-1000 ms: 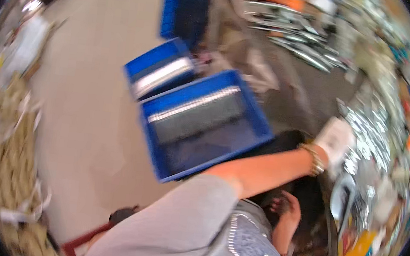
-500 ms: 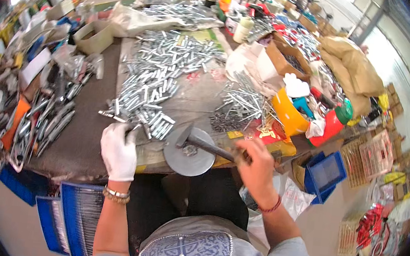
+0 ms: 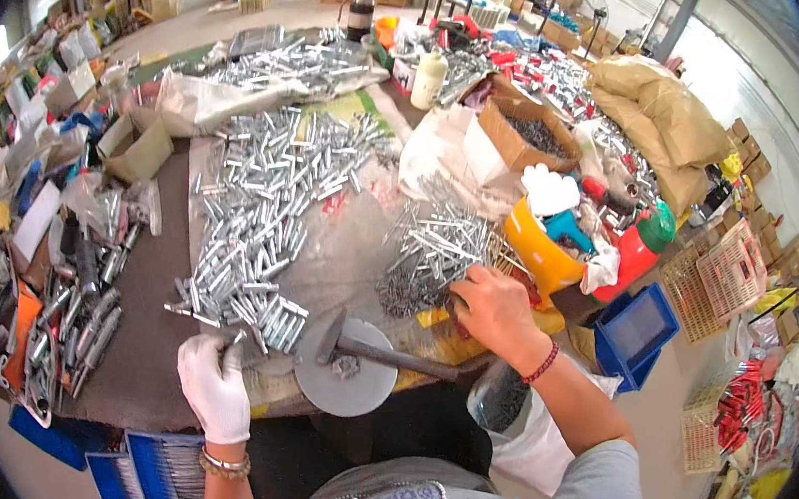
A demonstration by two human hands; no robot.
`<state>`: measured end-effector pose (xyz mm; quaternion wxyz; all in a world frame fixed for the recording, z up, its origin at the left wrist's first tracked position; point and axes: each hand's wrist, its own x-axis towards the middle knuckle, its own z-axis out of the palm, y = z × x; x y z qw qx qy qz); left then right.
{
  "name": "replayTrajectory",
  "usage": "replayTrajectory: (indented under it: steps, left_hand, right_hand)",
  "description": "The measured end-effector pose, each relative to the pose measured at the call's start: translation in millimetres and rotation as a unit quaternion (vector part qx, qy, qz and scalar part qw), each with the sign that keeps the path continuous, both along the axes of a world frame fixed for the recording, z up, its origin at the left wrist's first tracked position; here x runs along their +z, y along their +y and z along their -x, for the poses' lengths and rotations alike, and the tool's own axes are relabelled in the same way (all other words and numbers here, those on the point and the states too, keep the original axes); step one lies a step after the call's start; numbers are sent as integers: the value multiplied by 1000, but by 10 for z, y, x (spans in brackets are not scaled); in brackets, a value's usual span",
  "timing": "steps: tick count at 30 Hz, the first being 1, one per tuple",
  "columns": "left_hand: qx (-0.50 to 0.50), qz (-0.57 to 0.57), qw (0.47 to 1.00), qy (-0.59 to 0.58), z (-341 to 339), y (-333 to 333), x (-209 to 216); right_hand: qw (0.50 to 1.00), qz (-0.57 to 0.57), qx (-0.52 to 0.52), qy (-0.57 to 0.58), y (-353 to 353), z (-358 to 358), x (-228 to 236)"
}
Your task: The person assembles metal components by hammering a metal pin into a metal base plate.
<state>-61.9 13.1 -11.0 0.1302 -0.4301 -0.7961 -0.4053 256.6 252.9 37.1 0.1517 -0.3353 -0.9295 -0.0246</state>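
Note:
My left hand [image 3: 214, 388], in a white glove, is closed at the near edge of a heap of short silvery metal cylinders [image 3: 261, 225]. Thumb and fingers pinch together; a small metal bit shows at their tips, too small to name. My bare right hand [image 3: 502, 314] has its fingers curled down at a pile of small dark metal pins [image 3: 405, 292], and its fingertips are hidden. Between the hands a hammer [image 3: 388, 354] lies with its head on a round grey metal plate [image 3: 360, 396] and its handle pointing right. Thin silvery rods [image 3: 444, 240] lie beyond the dark pins.
An orange container [image 3: 541, 245] and a red bottle with a green cap [image 3: 638, 245] stand at the right. Behind them is a cardboard box [image 3: 529, 132] of dark parts. Metal tools [image 3: 84, 333] crowd the left side. Blue crates [image 3: 639, 333] stand below the table's right edge.
My right hand has moved from the end of the hammer handle to the dark pins. The hammer stays on the plate. My left hand remains by the cylinder heap; the view has shifted.

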Motion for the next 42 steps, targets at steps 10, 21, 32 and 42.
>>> replayTrajectory:
  steps: [10, 21, 32, 42]
  left_hand:
    - [-38, -21, 999, -15, -74, 26, 70]
    - [-217, 43, 975, -19, -612, 46, 314]
    - [-244, 67, 967, -7, -576, 128, 257]
    - [-241, 76, 966, -44, -538, 58, 222]
  right_hand:
    - [994, 38, -76, 64, -37, 12, -128]
    - [971, 96, -221, 5, -106, 23, -71]
    - [975, 68, -197, 76, 50, -140, -278]
    - [965, 182, -84, 171, -122, -241, -13]
